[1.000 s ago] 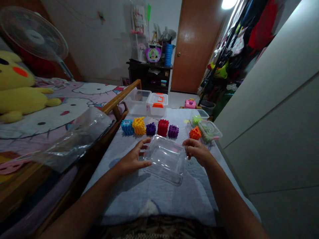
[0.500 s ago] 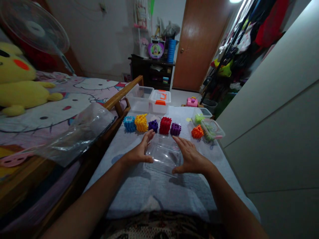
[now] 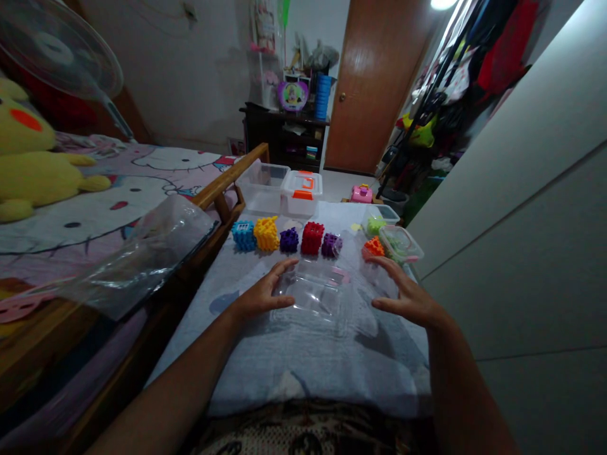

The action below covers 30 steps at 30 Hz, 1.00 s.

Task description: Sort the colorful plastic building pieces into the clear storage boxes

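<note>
Clear tub lies on the grey sheet before the row of cubes. Left hand steadies its left edge, fingers loosely curled on the rim. Right hand hovers spread to the right, gripping nothing. Lidded boxes crowd the right; plastic bag lies left.

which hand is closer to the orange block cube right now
Right. The right hand is just in front of the orange block cube, fingertips almost at it. The left hand rests on the clear container, well to the left.
</note>
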{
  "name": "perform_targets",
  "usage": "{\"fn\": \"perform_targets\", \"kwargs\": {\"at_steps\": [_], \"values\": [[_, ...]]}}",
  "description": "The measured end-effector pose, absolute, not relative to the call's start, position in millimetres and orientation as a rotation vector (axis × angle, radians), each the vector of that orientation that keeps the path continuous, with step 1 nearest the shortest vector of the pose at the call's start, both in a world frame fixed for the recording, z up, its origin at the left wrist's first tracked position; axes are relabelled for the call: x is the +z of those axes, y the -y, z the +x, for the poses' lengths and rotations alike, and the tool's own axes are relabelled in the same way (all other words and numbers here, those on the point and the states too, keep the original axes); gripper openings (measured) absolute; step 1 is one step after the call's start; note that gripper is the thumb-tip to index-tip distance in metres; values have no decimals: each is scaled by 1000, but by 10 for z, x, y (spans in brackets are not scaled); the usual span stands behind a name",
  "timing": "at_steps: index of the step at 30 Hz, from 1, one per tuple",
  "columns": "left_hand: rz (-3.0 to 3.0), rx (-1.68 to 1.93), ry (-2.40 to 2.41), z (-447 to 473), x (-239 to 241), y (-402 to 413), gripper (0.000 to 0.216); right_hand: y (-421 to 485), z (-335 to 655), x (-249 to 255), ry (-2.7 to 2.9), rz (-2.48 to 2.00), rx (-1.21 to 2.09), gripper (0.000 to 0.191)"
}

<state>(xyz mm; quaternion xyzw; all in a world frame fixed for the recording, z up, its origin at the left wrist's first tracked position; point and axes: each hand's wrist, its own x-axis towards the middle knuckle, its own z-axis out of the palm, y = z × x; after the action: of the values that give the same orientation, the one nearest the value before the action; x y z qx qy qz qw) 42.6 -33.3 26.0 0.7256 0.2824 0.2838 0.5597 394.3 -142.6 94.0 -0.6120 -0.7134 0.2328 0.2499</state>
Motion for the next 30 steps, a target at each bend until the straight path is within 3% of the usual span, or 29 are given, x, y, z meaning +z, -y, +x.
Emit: {"fn": "perform_targets", "kwargs": {"at_steps": [3, 5, 14, 23, 25, 30], "values": [[1703, 756, -726, 431, 305, 359, 60, 1645, 4203, 816, 1877, -1892, 556, 82], [1676, 803, -794, 446, 349, 373, 53, 1771, 4298, 692, 1865, -2001, 514, 81], [1531, 968, -1027, 494, 458, 406, 64, 1772, 4128, 282, 1897, -2274, 308, 96], [1581, 964, -1087, 481, 361, 372, 65, 1750, 4016, 283, 1990, -2279, 409, 107], [1591, 960, -1083, 479, 348, 373, 65, 1727, 4055, 340, 1977, -2246, 417, 98], [1536, 970, -1096, 478, 329, 379, 63, 1350, 4116, 607, 1903, -2000, 238, 45]]}}
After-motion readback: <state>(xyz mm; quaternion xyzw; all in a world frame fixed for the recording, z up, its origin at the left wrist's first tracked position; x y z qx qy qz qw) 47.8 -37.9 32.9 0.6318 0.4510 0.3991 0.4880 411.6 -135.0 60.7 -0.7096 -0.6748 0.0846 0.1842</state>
